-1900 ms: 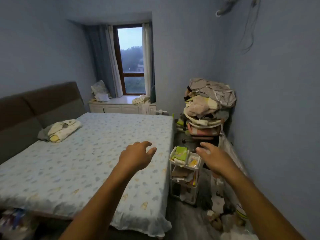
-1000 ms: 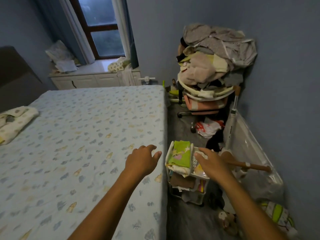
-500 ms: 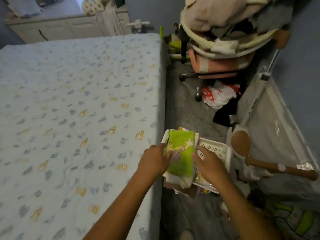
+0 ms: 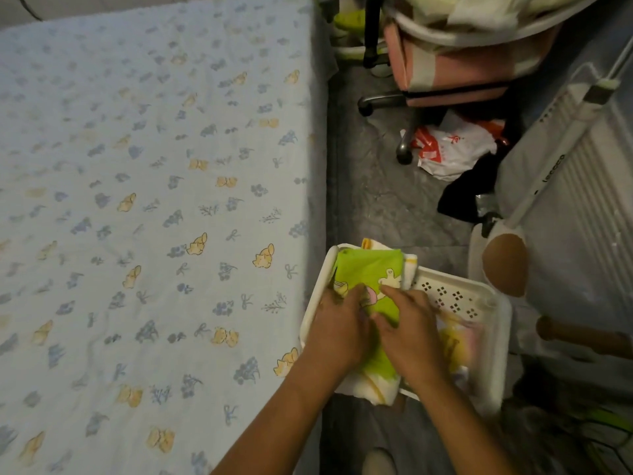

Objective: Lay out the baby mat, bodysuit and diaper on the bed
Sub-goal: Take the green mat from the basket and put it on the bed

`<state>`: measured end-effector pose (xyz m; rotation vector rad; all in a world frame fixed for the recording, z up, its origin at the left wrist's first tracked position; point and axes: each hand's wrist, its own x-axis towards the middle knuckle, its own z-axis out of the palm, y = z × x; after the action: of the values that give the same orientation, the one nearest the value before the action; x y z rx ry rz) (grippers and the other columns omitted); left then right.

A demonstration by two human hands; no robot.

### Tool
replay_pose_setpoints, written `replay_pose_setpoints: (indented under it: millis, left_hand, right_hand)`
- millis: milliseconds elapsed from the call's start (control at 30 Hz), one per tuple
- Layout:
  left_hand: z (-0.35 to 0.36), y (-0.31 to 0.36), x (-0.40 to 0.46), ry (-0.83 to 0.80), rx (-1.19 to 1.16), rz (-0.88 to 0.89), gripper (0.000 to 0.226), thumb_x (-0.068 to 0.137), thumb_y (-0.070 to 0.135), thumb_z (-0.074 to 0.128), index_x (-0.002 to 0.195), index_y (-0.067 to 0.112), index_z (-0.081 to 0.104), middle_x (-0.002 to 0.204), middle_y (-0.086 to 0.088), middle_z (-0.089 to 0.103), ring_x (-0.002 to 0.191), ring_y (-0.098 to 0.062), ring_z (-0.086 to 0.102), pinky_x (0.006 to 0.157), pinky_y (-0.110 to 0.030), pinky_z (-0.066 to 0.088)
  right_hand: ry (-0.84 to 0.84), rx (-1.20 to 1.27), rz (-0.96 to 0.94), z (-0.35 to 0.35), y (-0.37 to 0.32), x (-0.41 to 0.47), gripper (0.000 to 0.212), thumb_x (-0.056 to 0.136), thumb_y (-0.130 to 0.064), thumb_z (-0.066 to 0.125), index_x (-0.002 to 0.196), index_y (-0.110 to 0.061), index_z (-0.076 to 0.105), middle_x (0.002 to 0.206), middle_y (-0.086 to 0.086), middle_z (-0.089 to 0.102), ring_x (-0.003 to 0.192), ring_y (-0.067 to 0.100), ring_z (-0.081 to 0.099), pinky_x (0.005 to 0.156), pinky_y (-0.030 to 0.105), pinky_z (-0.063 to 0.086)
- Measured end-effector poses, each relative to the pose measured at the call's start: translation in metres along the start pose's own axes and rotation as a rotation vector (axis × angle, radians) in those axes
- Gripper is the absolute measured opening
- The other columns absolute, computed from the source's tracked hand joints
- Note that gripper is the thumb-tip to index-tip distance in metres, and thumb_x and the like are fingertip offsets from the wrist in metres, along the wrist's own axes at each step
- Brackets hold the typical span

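Both hands moved in from the bundle's sides since 0.5 s ago, now on top | L hand (image 4: pixel 337 332) + R hand (image 4: pixel 409 332) fingers curled, gripping folded green baby mat (image 4: pixel 364 269) | mat in white basket (image 4: pixel 474 296), near right, just beside bed (image 4: pixel 154 166) edge | pink chair (image 4: pixel 455 73) far right, plastic bag (image 4: pixel 452 149) on floor.

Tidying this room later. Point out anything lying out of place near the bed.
A crumpled white and red plastic bag lies on the floor by the chair's wheeled base, with a dark piece of cloth beside it. The folded green mat sticks out past the white basket's front edge, under both hands.
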<state>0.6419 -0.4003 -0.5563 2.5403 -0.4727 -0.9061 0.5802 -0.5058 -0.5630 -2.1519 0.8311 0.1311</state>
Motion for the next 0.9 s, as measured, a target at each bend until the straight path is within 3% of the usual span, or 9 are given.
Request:
replay_pose_setpoints:
  millis: [100, 267, 367, 500, 567, 600, 667, 800, 900]
  left_hand:
    - [0.002, -0.003, 0.001, 0.046, -0.016, 0.046, 0.051, 0.1, 0.026, 0.044, 0.15, 0.023, 0.035, 0.144, -0.02, 0.04, 0.125, -0.035, 0.046, 0.108, -0.04, 0.04]
    - [-0.002, -0.005, -0.005, 0.044, -0.126, 0.048, 0.056, 0.1, 0.027, 0.047, 0.153, 0.021, 0.028, 0.153, -0.015, 0.033, 0.135, -0.031, 0.042, 0.113, -0.04, 0.037]
    - [-0.02, -0.002, -0.016, 0.024, -0.39, 0.025, 0.059, 0.101, 0.036, 0.047, 0.152, 0.022, 0.023, 0.149, 0.0, 0.042, 0.126, -0.015, 0.052, 0.101, -0.028, 0.043]
    - [-0.062, 0.005, -0.044, 0.021, -0.858, -0.074, 0.041, 0.092, 0.064, 0.046, 0.128, 0.045, 0.045, 0.124, 0.027, 0.053, 0.111, 0.004, 0.057, 0.082, -0.009, 0.043]
    - [-0.083, -0.003, -0.059, -0.007, -1.181, -0.055, 0.051, 0.088, 0.066, 0.05, 0.129, 0.036, 0.055, 0.127, 0.012, 0.066, 0.116, -0.008, 0.064, 0.094, -0.024, 0.052]
    - [-0.093, -0.009, -0.068, -0.036, -1.322, -0.034, 0.055, 0.091, 0.062, 0.051, 0.136, 0.031, 0.054, 0.132, 0.003, 0.066, 0.121, -0.018, 0.063, 0.102, -0.039, 0.051]
    - [-0.116, -0.022, -0.091, -0.054, -1.539, 0.009, 0.056, 0.097, 0.054, 0.048, 0.145, 0.024, 0.048, 0.142, -0.008, 0.058, 0.129, -0.03, 0.057, 0.111, -0.053, 0.041]
    - [-0.159, -0.068, -0.147, -0.136, -1.789, 0.069, 0.053, 0.098, 0.047, 0.051, 0.142, 0.019, 0.052, 0.145, -0.012, 0.055, 0.131, -0.032, 0.055, 0.105, -0.05, 0.047]
    - [-0.183, -0.127, -0.197, 0.091, -1.685, 0.052, 0.049, 0.095, 0.031, 0.063, 0.139, 0.011, 0.054, 0.138, -0.021, 0.059, 0.126, -0.041, 0.057, 0.106, -0.058, 0.044]
  right_hand:
    - [-0.076, -0.001, -0.022, 0.004, 0.0, 0.004, 0.057, 0.083, -0.017, 0.067, 0.135, -0.035, 0.051, 0.13, 0.0, 0.051, 0.124, 0.022, 0.046, 0.111, 0.041, 0.03]
    - [-0.224, 0.161, -0.039, -0.007, -0.013, 0.002, 0.067, 0.085, 0.006, 0.058, 0.141, -0.029, 0.048, 0.143, -0.002, 0.047, 0.131, 0.013, 0.044, 0.098, 0.01, 0.026]
    - [-0.246, 0.299, -0.095, -0.03, -0.037, -0.007, 0.07, 0.083, 0.011, 0.054, 0.137, -0.033, 0.052, 0.142, -0.009, 0.05, 0.129, 0.003, 0.044, 0.109, 0.018, 0.031]
    - [-0.324, 0.464, -0.164, -0.06, -0.081, -0.025, 0.075, 0.082, 0.012, 0.054, 0.132, -0.044, 0.055, 0.136, -0.017, 0.055, 0.125, -0.002, 0.052, 0.108, 0.03, 0.043]
    - [-0.415, 0.565, -0.18, -0.068, -0.111, -0.038, 0.076, 0.083, 0.012, 0.055, 0.129, -0.049, 0.056, 0.137, -0.016, 0.057, 0.122, 0.0, 0.055, 0.102, 0.033, 0.049]
    - [-0.476, 0.624, -0.195, -0.069, -0.126, -0.045, 0.076, 0.083, 0.013, 0.055, 0.128, -0.048, 0.056, 0.137, -0.014, 0.057, 0.122, 0.002, 0.057, 0.1, 0.034, 0.05]
    - [-0.607, 0.738, -0.232, -0.067, -0.157, -0.061, 0.073, 0.083, 0.013, 0.056, 0.13, -0.043, 0.057, 0.138, -0.009, 0.058, 0.124, 0.008, 0.057, 0.098, 0.034, 0.051]
    - [-0.747, 0.783, -0.278, -0.042, -0.216, -0.099, 0.069, 0.078, 0.006, 0.06, 0.132, -0.036, 0.058, 0.138, -0.005, 0.059, 0.124, 0.015, 0.058, 0.098, 0.036, 0.052]
    - [-0.698, 0.635, -0.331, -0.006, -0.257, -0.131, 0.073, 0.079, 0.011, 0.059, 0.128, -0.042, 0.059, 0.137, -0.007, 0.059, 0.122, 0.013, 0.059, 0.102, 0.043, 0.049]
